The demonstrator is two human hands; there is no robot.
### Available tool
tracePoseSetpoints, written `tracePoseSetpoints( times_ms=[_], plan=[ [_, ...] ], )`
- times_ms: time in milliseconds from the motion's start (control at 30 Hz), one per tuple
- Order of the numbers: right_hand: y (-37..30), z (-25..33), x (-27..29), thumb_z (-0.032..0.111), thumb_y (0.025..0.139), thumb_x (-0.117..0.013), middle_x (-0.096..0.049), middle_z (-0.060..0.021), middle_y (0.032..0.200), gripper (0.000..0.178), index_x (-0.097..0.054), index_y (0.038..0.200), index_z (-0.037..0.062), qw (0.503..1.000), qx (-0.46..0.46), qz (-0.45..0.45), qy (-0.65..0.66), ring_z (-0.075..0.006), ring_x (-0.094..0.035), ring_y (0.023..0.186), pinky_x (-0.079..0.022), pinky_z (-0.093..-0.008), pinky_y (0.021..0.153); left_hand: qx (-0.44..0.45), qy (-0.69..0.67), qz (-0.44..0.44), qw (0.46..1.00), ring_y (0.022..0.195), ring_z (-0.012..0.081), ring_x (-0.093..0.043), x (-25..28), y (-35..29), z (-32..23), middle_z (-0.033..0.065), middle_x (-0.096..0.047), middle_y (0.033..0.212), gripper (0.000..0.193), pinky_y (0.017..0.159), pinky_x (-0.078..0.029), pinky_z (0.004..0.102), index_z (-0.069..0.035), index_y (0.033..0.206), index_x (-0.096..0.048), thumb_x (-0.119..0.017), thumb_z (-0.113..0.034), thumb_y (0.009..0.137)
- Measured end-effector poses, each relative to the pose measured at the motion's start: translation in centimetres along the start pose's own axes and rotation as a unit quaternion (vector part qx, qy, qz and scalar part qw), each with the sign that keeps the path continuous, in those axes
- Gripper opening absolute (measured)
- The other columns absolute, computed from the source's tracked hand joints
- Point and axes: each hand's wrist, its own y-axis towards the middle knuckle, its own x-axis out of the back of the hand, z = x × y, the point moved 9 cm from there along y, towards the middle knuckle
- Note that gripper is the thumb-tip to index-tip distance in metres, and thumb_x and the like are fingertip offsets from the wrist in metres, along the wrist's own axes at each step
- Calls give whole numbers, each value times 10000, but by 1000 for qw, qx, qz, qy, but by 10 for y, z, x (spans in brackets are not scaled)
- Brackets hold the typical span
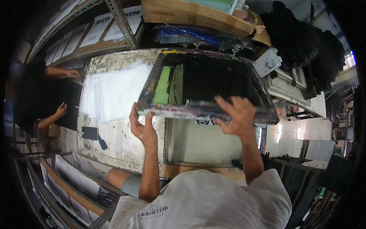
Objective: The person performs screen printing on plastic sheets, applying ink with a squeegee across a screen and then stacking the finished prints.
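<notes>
A dark, paint-stained screen-printing frame (263, 89) is tilted over the table, its near edge raised. Green ink (162, 86) lies inside it on the left. My left hand (145, 129) grips the near left corner, fingers and thumb on the rail. My right hand (240, 116) is closed over the near rail farther right, fingers on top and thumb lower down. A narrow dark bar (200, 102) lies along the rail by these fingers; its kind is unclear. Under the frame is a pale printing surface (206, 147), and part of a black print (207, 121) shows at the frame's edge.
White sheets (122, 91) lie left of the frame on a stained table (114, 147), near a dark phone (90, 133). Another person (34, 95) stands at the left. A cardboard box (194, 15) stands beyond the frame; shelves (95, 47) hold printed sheets.
</notes>
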Motion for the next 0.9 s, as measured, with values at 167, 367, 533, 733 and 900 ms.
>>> tracePoseSetpoints(
  times_ms=[167,367,533,733,900],
  plan=[
    [74,-48,25,420,587,-868,-710,-198,899,709,-724,1237,177,999,-38,36,-1,-379,-695,878,-544,-428,785,-84,-51,57,993,1094,187,-528,-44,34,-14,71,-617,1128,500,1002,-387,359,-28,1363,-465,-690,-102,922],
    [147,-89,40,445,709,-835,-756,-140,971,500,-770,1125,176,999,-26,-21,-3,-328,-719,915,-542,-439,846,-20,327,224,918,1019,324,-584,-98,-28,90,138,-623,1038,305,861,-444,425,-20,1088,-623,-751,-191,870],
    [168,-94,43,459,691,-870,-767,-132,956,562,-776,1114,101,998,-8,-21,-50,-262,-727,840,-545,-397,791,-110,413,217,878,993,378,-573,-107,-72,116,140,-611,1012,277,866,-430,498,-24,989,-633,-773,-190,817],
    [172,-96,51,431,726,-829,-731,-212,1030,528,-763,1080,44,996,-68,6,51,-370,-677,997,-503,-435,923,1,303,210,929,813,322,-597,-111,-70,127,129,-634,886,179,750,-463,431,-11,878,-628,-728,-158,868],
    [176,-96,51,434,725,-832,-734,-207,1013,535,-762,1090,48,997,-71,10,38,-358,-678,998,-507,-427,916,162,86,165,969,682,145,-505,-113,-54,120,33,-579,757,180,651,-428,295,-10,859,-595,-670,-145,951]
  ],
)
